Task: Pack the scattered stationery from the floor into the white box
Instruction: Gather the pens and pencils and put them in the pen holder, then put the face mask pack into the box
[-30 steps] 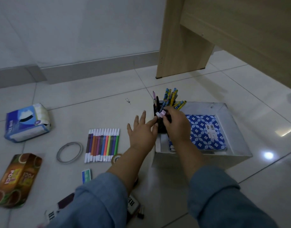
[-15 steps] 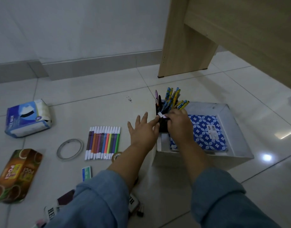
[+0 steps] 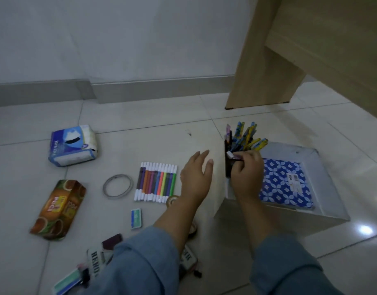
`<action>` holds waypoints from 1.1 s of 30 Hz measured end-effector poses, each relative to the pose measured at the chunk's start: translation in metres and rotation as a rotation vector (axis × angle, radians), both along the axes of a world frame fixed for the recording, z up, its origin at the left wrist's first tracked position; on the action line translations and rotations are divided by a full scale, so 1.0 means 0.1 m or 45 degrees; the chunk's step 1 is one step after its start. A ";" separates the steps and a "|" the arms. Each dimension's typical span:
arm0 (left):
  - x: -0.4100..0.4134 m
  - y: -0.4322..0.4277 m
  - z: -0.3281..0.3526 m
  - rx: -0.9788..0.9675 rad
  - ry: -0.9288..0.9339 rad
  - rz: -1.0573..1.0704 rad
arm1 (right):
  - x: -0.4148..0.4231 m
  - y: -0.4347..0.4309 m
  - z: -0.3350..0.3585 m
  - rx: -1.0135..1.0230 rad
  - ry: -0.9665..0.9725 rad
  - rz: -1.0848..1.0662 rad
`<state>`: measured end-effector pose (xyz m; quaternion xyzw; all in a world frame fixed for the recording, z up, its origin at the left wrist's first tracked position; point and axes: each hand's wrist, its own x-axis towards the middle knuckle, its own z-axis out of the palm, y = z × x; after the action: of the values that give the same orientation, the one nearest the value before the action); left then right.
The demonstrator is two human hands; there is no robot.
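Note:
The white box (image 3: 324,182) stands on the floor at right, with a blue patterned notebook (image 3: 285,182) flat inside. In its near-left corner stands a dark pen holder (image 3: 227,165) full of pens (image 3: 247,137). My right hand (image 3: 246,173) is over that holder, fingers pinched on a small white eraser (image 3: 230,154). My left hand (image 3: 196,177) hovers open beside the box's left wall, holding nothing. A row of colour markers (image 3: 156,182), a tape ring (image 3: 118,185) and a small green-blue eraser (image 3: 136,216) lie on the tiles to the left.
A face-mask pack (image 3: 71,145) and an orange snack box (image 3: 57,209) lie at far left. A pouch with lettering (image 3: 96,261) and small clips lie near my sleeves. A wooden desk leg (image 3: 258,60) rises behind the box. A wall runs along the back.
My left hand has pulled away from the pen holder to the left and opened wider. My right hand stays at the holder with the small white eraser.

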<state>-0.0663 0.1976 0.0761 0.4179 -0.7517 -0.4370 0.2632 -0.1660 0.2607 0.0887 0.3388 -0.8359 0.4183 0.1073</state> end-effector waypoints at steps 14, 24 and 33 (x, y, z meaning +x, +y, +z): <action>1.82 -1.01 -0.46 0.002 -0.011 0.676 | 1.36 -0.92 -0.58 0.264 -0.190 0.755; 2.51 -2.72 -0.62 0.453 0.219 1.465 | 1.28 -1.36 -1.12 0.820 -0.108 0.709; 2.53 -3.00 -0.98 0.630 0.177 1.309 | 1.25 -1.34 -1.36 0.904 -0.069 0.699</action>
<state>0.1864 -0.1027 -0.0215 0.7492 -0.3081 -0.4420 0.3851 -0.0406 0.1266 -0.0472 0.5529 -0.8092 0.1272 -0.1526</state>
